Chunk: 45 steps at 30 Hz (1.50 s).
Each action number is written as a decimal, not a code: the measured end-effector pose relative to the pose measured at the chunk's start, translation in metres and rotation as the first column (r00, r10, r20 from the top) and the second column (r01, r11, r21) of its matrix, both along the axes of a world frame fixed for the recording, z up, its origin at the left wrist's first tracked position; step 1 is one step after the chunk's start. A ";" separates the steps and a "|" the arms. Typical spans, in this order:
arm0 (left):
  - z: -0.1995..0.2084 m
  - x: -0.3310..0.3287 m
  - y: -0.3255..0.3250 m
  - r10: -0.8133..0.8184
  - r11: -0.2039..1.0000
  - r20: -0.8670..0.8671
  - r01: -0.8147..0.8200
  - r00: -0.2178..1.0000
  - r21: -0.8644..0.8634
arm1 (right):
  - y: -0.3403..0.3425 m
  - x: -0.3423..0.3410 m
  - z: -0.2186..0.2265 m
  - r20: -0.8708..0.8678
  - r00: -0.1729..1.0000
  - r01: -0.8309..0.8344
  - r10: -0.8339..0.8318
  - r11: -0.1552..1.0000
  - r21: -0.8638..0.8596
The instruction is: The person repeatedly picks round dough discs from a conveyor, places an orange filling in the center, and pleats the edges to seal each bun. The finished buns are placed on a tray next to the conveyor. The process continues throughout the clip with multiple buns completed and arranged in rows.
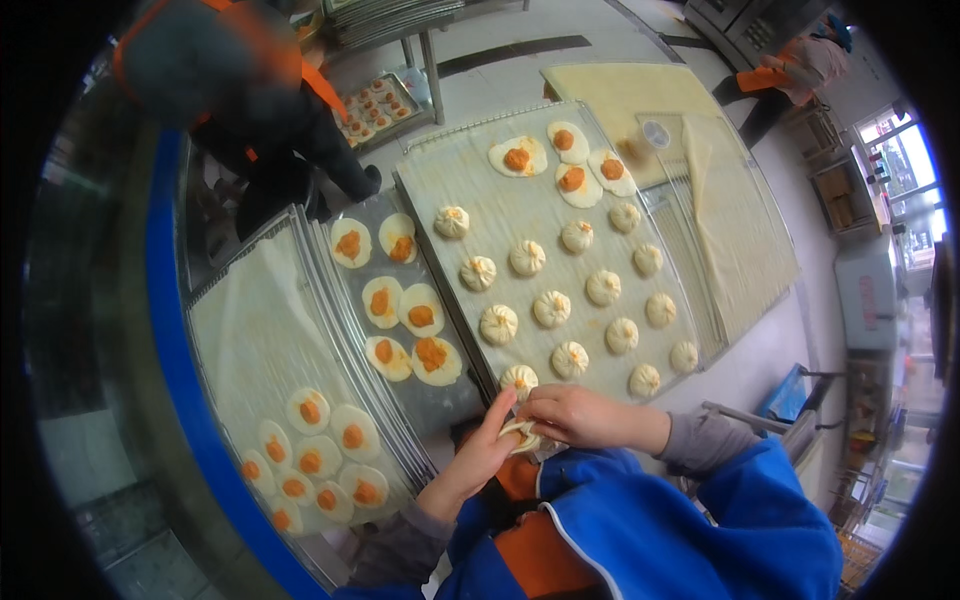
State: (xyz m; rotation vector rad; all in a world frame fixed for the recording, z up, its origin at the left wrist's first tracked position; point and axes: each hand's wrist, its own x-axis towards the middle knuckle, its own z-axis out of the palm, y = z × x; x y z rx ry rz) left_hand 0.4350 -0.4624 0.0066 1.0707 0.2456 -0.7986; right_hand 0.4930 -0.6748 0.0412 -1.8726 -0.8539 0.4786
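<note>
Close to my body, my left hand (478, 458) and my right hand (580, 414) meet around a partly gathered bun (521, 437). The left fingers cradle the dough from one side while the right fingers pinch its edge; part of it is hidden by them. Just beyond my fingertips lies a pleated bun (519, 379) on a paper-lined tray (455, 172). More pleated buns (551, 308) stand in rows there. At the tray's far end lie flat dough wrappers with orange filling (517, 160).
Left of the tray, filled wrappers (421, 308) rest on a dark surface (425, 400). A stack of lined trays (250, 320) carries more filled wrappers (311, 459). Covered racks (745, 230) stand at the right. One person (270, 90) stands far left, another (790, 75) far right.
</note>
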 end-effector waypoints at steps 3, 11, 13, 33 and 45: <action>0.004 -0.005 -0.004 0.067 0.997 -0.055 -0.066 0.996 0.027 | 0.000 0.001 -0.001 0.061 0.998 0.001 0.002 0.999 -0.040; -0.012 -0.018 -0.007 -0.185 0.877 0.367 -0.016 0.912 0.481 | 0.003 0.004 0.015 0.147 0.987 -0.050 0.060 0.996 -0.075; -0.012 -0.017 -0.004 -0.236 0.874 0.375 0.028 0.896 0.485 | 0.005 0.004 0.016 0.196 0.973 -0.096 0.121 0.987 -0.133; -0.004 -0.008 -0.024 0.339 0.934 -0.214 -0.355 0.916 -0.039 | 0.007 0.020 0.006 0.363 0.922 -0.091 0.133 0.987 -0.129; -0.018 -0.014 -0.017 0.289 0.957 0.006 -0.289 0.957 0.022 | 0.011 0.018 0.007 0.198 0.980 -0.024 0.032 0.999 -0.040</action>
